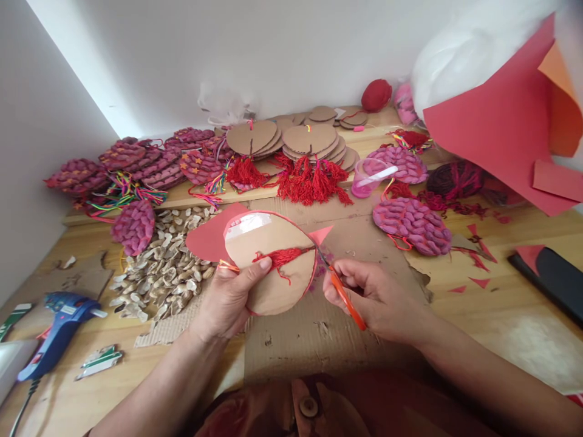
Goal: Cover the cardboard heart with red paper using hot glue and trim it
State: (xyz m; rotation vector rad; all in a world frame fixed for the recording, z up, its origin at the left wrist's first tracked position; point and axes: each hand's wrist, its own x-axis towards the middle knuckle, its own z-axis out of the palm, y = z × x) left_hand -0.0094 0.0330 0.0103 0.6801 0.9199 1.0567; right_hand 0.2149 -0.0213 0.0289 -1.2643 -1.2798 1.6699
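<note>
Wooden table [473, 334], head view, stands against a white wall [273, 48]. Cardboard disc [276, 294] with red tassel [285, 257]: gripped by left hand [230, 297] above cardboard sheet [291, 349]. Right hand [371, 294] grips orange scissors [337, 283], blades at disc's right edge. Peanut shells [168, 270] lie left of disc.

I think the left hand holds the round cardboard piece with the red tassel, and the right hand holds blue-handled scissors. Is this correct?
Not quite: the head view shows the scissors have orange handles, not blue. The right hand does hold them, and the left hand holds the round cardboard piece with the red tassel.
</note>
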